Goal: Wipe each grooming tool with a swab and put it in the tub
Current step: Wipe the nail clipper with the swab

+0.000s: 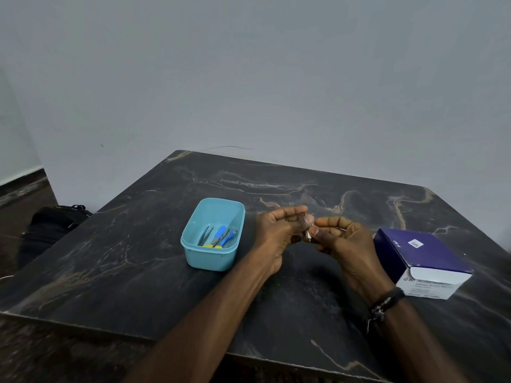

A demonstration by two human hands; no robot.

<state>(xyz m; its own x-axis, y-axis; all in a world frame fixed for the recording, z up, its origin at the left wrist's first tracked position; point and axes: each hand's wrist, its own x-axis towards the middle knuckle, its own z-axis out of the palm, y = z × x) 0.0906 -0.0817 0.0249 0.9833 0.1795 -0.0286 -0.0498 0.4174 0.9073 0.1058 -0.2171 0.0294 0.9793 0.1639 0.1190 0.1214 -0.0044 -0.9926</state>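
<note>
A light blue tub (193, 236) stands on the dark marble table, holding tweezers (205, 235) and blue-and-yellow handled tools (221, 236). Just right of the tub, my left hand (279, 228) and my right hand (340, 239) meet above the table. Both pinch a small white and metallic item (309, 235) between their fingertips; it is mostly hidden by my fingers, so I cannot tell whether it is a swab packet or a tool.
A purple and white box of alcohol swabs (423, 261) lies at the right of the table (138, 272). A black bag (49, 228) sits on the floor left of the table. A grey wall rises behind.
</note>
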